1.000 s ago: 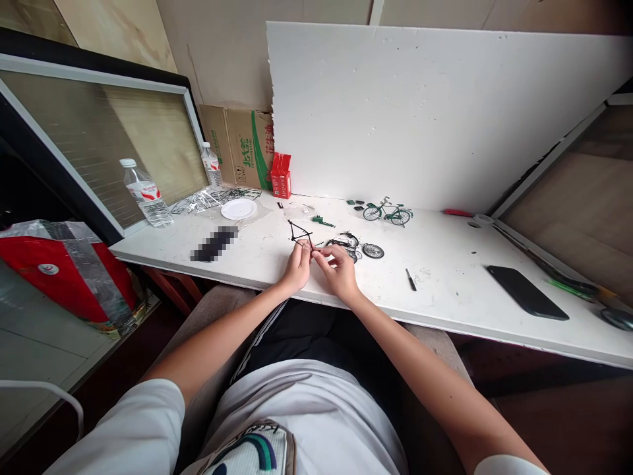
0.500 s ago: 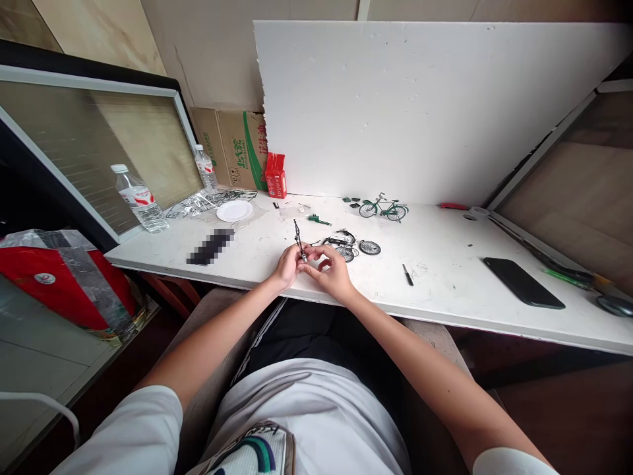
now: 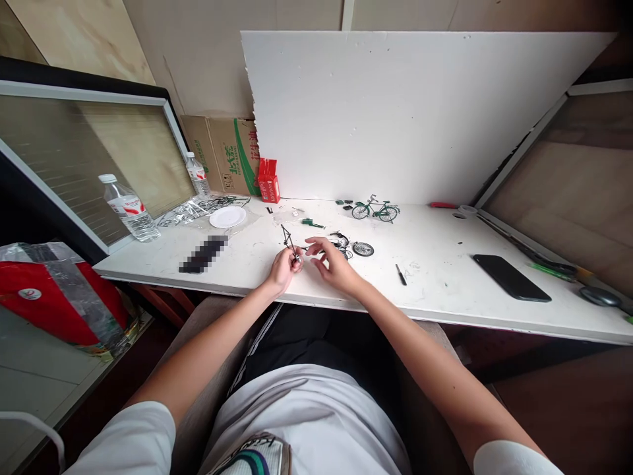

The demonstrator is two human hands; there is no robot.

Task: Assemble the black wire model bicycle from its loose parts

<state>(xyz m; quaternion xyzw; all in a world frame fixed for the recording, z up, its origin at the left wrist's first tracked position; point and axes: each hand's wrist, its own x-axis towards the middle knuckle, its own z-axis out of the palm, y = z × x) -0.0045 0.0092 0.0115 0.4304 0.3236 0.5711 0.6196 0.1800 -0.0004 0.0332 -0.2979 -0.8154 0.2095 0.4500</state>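
Observation:
Near the table's front edge my left hand (image 3: pixel 283 269) is closed on a thin dark model bicycle frame (image 3: pixel 287 239), which tilts upward out of the fingers. A small shiny part shows at its lower end. My right hand (image 3: pixel 332 264) is just to the right, fingers apart and curved, holding nothing that I can see. Beyond it lie dark bicycle parts (image 3: pixel 342 241), partly hidden by the hand, and a loose spoked wheel (image 3: pixel 363 249). A green model bicycle (image 3: pixel 376 209) stands upright farther back. A green part (image 3: pixel 312 223) lies left of it.
A small dark tool (image 3: pixel 400 274) and a black phone (image 3: pixel 512 277) lie to the right. On the left are a white plate (image 3: pixel 227 216), water bottles (image 3: pixel 129 208) and a pixelated dark object (image 3: pixel 204 254). A red box (image 3: pixel 268 180) stands by the white board (image 3: pixel 395 112).
My right hand has come away from the bicycle frame, and its fingers have spread. The frame in my left hand tilts more to the left. The whole view has shifted slightly.

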